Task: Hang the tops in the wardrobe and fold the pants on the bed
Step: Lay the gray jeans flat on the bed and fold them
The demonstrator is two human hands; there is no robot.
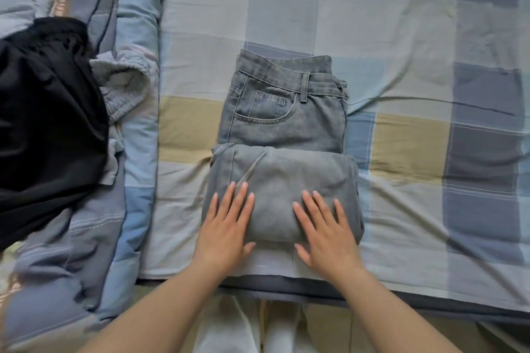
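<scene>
A pair of grey jeans (282,123) lies folded on the checked bed sheet (401,37), waistband at the far end, the legs folded into a thick layer at the near end. My left hand (226,226) rests flat on the near left of that folded layer, fingers straight and spread. My right hand (324,229) lies flat on its near right, fingers straight too. Neither hand grips the cloth. A black garment (43,123) sits in a heap at the left, with a light grey garment (123,86) partly under it.
A blue and grey quilt (94,238) is bunched along the left side of the bed under the heaped clothes. The bed's near edge (372,298) runs just below my wrists. The checked sheet stretches to the right of the jeans.
</scene>
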